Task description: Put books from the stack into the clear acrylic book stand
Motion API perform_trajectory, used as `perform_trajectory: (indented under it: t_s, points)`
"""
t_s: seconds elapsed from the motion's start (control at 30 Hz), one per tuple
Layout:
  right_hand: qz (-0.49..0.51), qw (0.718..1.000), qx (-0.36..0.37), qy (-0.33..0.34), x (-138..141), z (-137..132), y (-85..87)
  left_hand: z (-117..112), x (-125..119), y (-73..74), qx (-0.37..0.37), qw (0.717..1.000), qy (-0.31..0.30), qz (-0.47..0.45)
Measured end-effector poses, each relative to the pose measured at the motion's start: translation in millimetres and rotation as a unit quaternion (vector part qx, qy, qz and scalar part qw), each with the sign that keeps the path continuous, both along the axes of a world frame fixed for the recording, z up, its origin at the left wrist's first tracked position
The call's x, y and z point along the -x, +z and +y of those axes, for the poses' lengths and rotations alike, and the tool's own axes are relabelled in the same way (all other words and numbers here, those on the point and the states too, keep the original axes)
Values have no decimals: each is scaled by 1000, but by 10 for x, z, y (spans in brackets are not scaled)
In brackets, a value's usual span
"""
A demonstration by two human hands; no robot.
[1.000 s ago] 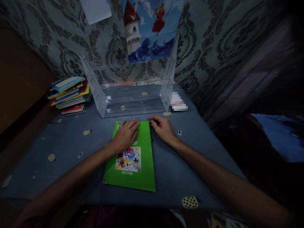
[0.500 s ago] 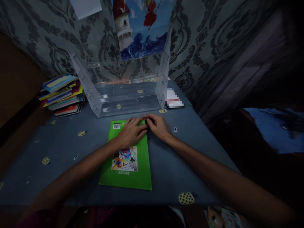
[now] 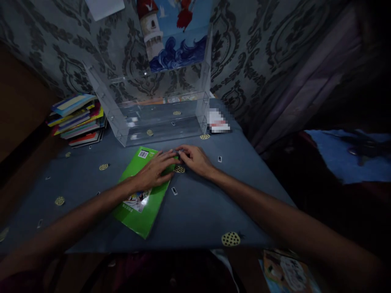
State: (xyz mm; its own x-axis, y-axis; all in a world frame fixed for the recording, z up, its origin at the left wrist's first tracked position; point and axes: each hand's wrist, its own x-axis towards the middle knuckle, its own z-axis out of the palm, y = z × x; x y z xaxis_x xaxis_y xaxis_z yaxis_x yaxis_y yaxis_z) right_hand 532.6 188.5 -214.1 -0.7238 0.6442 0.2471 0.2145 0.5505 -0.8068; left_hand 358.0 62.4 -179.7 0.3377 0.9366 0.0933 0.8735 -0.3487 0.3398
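A green book (image 3: 154,203) with a barcode and a colourful picture lies on the blue tablecloth, turned at an angle. Across its upper part rests my left hand (image 3: 157,167), fingers stretched out and somewhat apart, covering part of the picture. My right hand (image 3: 195,159) is at the book's top right corner, its fingers bent, with thumb and forefinger meeting close to my left fingertips. Whether those right fingers pinch the corner is hard to see. Beyond both hands stands a clear acrylic rack (image 3: 161,136) with see-through sides.
A stack of books (image 3: 77,118) stands left of the rack. To its right lies a white item (image 3: 218,121), blurred out. A painted poster (image 3: 180,44) hangs on the patterned wall. More printed covers (image 3: 285,270) show below the table's front edge at the right.
The green book has turned, its near end swinging left, and shifted left. Both hands have moved slightly left with it. The camera view has also shifted a little.
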Motion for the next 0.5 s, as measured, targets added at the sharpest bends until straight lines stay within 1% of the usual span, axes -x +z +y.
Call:
perform_trajectory:
  t_s: [0.07, 0.13, 0.2, 0.23, 0.27, 0.33, 0.4, 0.47, 0.5]
  points:
    - [4, 1000, -11, -4, -7, 0, -21, -65, -145, -52, -17, 997, 74, 15]
    - [16, 1000, -17, 5, -19, 6, -42, -105, -280, -127, -29, 987, 151, 49]
    - [27, 999, -25, 20, -36, 5, -52, -124, -365, -206, -37, 976, 198, 76]
    - [29, 999, -32, 25, -47, 1, -50, -132, -381, -237, -40, 974, 206, 83]
    - [28, 999, -36, 28, -58, -7, -43, -144, -376, -256, -40, 975, 203, 86]
    - [26, 999, -27, 37, -80, -35, -21, -193, -304, -247, -34, 981, 171, 87]
    - [31, 998, 13, 58, -93, -85, 6, -285, -163, -173, -21, 991, 104, 80]
    - [43, 992, 65, 102, -91, -160, 28, -411, 8, -62, -1, 998, 22, 58]
    - [48, 987, 84, 129, -85, -203, 36, -477, 86, -6, 12, 999, -8, 45]
